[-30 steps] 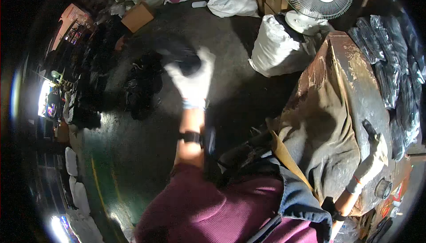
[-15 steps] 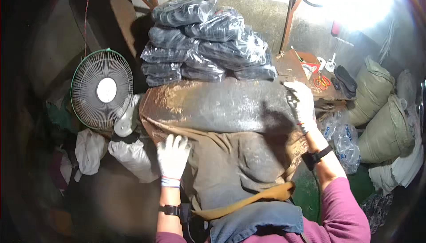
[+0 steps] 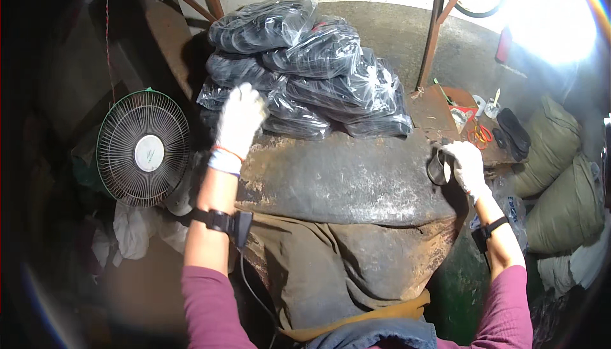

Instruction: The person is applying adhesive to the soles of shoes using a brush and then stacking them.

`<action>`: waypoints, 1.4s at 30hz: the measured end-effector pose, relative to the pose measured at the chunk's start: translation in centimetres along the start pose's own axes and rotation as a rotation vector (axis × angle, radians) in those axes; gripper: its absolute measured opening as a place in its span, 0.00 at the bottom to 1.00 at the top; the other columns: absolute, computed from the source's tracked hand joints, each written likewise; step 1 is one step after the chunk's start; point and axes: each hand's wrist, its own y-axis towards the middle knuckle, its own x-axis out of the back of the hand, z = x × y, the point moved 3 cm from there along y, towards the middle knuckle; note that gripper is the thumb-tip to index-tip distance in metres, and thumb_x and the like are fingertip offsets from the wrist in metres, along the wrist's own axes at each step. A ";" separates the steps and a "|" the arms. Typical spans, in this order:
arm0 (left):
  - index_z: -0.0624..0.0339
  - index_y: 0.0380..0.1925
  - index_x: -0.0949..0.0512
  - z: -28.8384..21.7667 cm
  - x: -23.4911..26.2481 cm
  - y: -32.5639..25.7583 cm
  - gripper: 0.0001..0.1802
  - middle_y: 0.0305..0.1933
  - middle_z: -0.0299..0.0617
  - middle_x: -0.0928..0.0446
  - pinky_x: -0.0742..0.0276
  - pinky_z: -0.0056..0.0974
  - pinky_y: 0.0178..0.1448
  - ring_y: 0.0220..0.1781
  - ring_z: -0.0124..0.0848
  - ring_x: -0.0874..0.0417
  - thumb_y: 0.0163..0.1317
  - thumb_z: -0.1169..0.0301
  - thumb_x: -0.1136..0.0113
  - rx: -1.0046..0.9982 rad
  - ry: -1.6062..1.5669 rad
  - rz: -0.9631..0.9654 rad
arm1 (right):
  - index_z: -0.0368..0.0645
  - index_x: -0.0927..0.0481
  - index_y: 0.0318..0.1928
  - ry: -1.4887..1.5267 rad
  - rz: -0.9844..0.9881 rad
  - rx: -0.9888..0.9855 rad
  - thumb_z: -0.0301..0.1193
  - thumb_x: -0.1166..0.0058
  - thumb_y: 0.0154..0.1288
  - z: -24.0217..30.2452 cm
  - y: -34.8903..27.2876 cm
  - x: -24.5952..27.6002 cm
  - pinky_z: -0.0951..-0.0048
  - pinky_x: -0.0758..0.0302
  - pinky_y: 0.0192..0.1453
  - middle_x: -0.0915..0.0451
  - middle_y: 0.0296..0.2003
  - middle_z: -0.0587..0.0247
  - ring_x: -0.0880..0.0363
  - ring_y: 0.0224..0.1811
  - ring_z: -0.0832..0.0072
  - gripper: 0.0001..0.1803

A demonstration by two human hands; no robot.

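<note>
My left hand point(image 3: 240, 120), in a white glove, reaches forward over the left side of a stack of clear plastic bags point(image 3: 318, 88) with dark contents. Its fingers point away from me, somewhat blurred, and nothing shows in them. Whether they touch the bag behind them I cannot tell. At the right end of the worn dark work surface point(image 3: 344, 177), my gloved right hand point(image 3: 464, 165) is closed on a dark ring-shaped thing point(image 3: 435, 169). A small pale piece shows beside the ring, under the fingers.
A round fan point(image 3: 147, 148) stands at the left. Red-handled scissors point(image 3: 480, 136) and dark shoe soles point(image 3: 514, 134) lie on a side table at the right. Full greenish sacks point(image 3: 563, 212) stand beyond it. A brown cloth point(image 3: 318, 256) hangs over the near edge.
My left hand has risen from the near left edge of the work surface to the bag stack. My right hand stays at the right end, and the dark ring now shows more plainly.
</note>
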 end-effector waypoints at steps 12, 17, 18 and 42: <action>0.62 0.65 0.22 23.0 -9.6 11.6 0.27 0.69 0.46 0.20 0.30 0.42 0.75 0.68 0.39 0.21 0.75 0.55 0.40 1.167 -1.949 -0.449 | 0.38 0.30 0.73 1.379 -0.190 -0.223 0.35 0.43 0.77 13.6 27.1 -1.6 0.62 0.24 0.73 0.25 0.69 0.47 0.23 0.69 0.61 0.29; 0.60 0.61 0.19 19.6 -10.0 16.3 0.20 0.63 0.45 0.16 0.24 0.45 0.73 0.64 0.39 0.16 0.75 0.61 0.40 1.071 -2.260 -0.112 | 0.47 0.29 0.71 -0.024 -0.456 0.259 0.39 0.43 0.76 12.1 43.5 -12.5 0.62 0.32 0.79 0.22 0.65 0.52 0.25 0.68 0.67 0.27; 0.62 0.61 0.19 19.6 -10.6 15.7 0.21 0.63 0.45 0.16 0.24 0.44 0.72 0.64 0.38 0.17 0.75 0.62 0.40 1.141 -2.252 -0.082 | 0.47 0.29 0.71 -0.005 -0.448 0.258 0.39 0.43 0.76 13.6 44.9 -13.6 0.62 0.32 0.79 0.22 0.65 0.52 0.25 0.68 0.67 0.27; 0.70 0.75 0.34 -11.7 13.1 -14.9 0.38 0.79 0.46 0.32 0.42 0.42 0.83 0.80 0.35 0.33 0.66 0.68 0.37 1.136 -2.338 -0.552 | 0.41 0.24 0.60 1.700 0.145 -0.747 0.39 0.35 0.71 26.3 7.3 -1.8 0.72 0.26 0.60 0.20 0.48 0.65 0.23 0.52 0.77 0.23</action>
